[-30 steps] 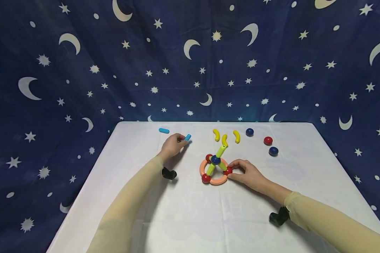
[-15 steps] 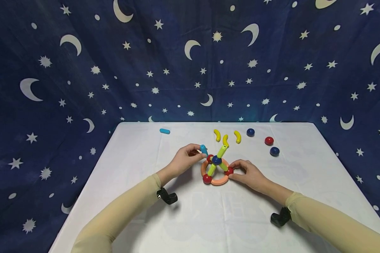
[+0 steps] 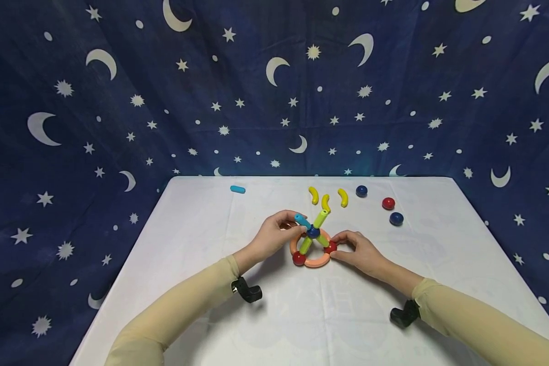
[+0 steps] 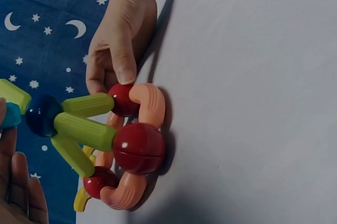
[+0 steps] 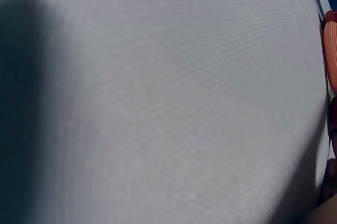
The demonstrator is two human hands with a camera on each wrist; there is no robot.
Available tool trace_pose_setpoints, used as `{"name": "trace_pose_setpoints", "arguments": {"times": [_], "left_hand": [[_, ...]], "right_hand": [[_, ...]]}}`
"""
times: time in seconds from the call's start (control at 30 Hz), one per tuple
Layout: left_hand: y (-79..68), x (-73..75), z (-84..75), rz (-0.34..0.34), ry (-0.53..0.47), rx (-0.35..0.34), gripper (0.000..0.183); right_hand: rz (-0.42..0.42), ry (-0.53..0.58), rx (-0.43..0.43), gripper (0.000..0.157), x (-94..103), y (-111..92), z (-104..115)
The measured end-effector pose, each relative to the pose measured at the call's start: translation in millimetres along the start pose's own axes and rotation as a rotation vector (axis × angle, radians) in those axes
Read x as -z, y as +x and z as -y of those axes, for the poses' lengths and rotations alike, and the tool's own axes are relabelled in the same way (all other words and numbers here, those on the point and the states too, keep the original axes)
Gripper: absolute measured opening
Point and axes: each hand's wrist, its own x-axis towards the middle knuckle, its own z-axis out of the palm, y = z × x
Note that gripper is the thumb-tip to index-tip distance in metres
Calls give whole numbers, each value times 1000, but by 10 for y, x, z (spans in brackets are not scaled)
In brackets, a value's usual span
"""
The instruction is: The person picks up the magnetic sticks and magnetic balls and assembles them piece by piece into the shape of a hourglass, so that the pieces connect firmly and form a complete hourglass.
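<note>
A magnetic stick-and-ball frame stands mid-table: salmon curved pieces (image 3: 317, 261) and red balls form its ring, green sticks (image 4: 84, 131) lean up to a dark blue ball (image 3: 313, 232), and another green stick (image 3: 320, 219) rises from that. Between thumb and fingers, my left hand (image 3: 273, 235) pinches a light blue stick (image 3: 302, 220), its lower end right at the dark blue ball. My right hand (image 3: 360, 252) grips the ring's right-hand red ball (image 3: 331, 247) with thumb and fingertips. The left wrist view shows this red ball (image 4: 122, 100) under the thumb.
Another light blue stick (image 3: 238, 189) lies at the back left. Behind the frame are yellow curved pieces (image 3: 343, 197). Farther right sit a blue ball (image 3: 361, 191), a red ball (image 3: 388, 203) and a second blue ball (image 3: 396, 219). A starry curtain (image 3: 274, 101) hangs behind the table.
My left hand has carried the light blue stick rightward from the back left of the table to the frame's top ball. My right hand has kept its grip in place.
</note>
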Motion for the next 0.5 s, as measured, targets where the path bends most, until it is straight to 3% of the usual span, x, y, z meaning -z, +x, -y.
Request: {"name": "trace_pose_setpoints", "arguments": {"times": [0.5], "left_hand": [[-8,-109,66,-24,37,12,23]], "right_hand": [[-5,15,23,42,6,-3,13]]}}
